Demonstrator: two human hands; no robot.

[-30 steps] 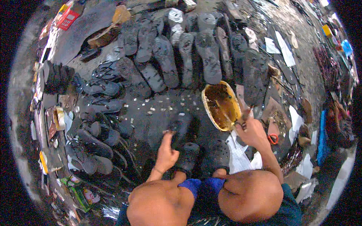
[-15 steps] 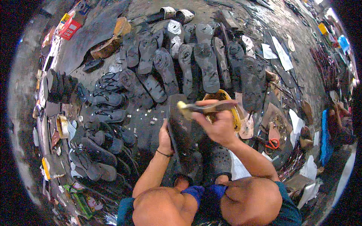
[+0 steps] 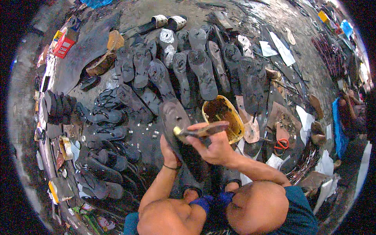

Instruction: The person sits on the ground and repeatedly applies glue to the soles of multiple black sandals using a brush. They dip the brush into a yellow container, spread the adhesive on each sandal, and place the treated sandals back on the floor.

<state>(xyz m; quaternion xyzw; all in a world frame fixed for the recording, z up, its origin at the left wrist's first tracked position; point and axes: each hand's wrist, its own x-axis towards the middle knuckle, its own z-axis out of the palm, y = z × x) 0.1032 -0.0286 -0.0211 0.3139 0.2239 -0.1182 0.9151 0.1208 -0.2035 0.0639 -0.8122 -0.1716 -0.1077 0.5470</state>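
A long black shoe sole (image 3: 172, 113) is tilted up above my feet, its far end showing small slots or marks. My left hand (image 3: 170, 152) grips its left edge, fingers partly hidden behind it. Closed round the handle of a brush (image 3: 207, 129), my right hand (image 3: 216, 151) holds the pale bristles against the sole's upper face, around its middle. Just beyond that hand stands a yellow tub (image 3: 239, 134) with dark residue inside; its contents are hard to make out.
Rows of black soles (image 3: 201, 72) lie ahead on the floor. Black sandals (image 3: 107, 113) are heaped on the left. To the right are orange-handled scissors (image 3: 281, 145), white scraps (image 3: 282, 49) and a brown sheet (image 3: 280, 113). A red box (image 3: 64, 46) stands far left.
The brush has moved nearer along the sole, from its far end toward the middle. The sole's face is turned more upward. My right hand has dropped lower, uncovering the yellow tub.
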